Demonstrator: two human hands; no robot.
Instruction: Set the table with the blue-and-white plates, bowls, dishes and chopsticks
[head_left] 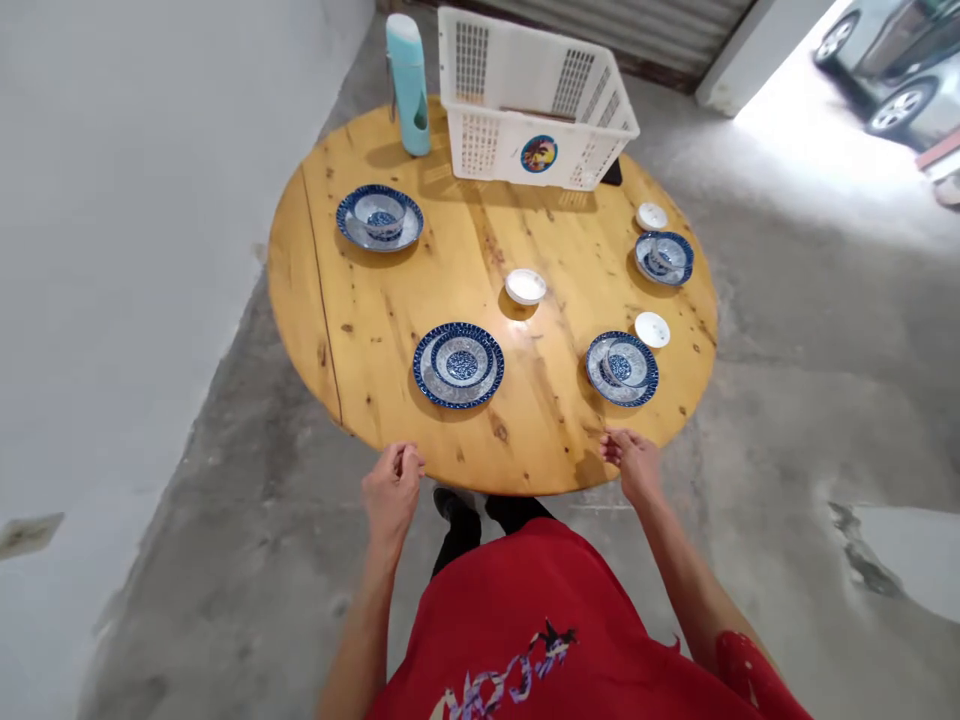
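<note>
I stand at the near edge of a round wooden table (525,420). My left hand (391,490) hovers at the rim with its fingers curled loosely together and nothing seen in them. My right hand (634,462) rests at the rim too, fingers bent, holding nothing visible. Nearest my left hand is a blue patterned plate with a bowl (458,364). Closest to my right hand is another blue plate with a bowl (622,367). A small white dish (526,286) sits mid-table.
Two more blue plate-and-bowl sets sit at far left (379,217) and far right (664,257), with small white dishes (652,329) (652,215) beside. A white plastic basket (534,100) and a teal bottle (409,85) stand at the back. Concrete floor all round; a white wall on the left.
</note>
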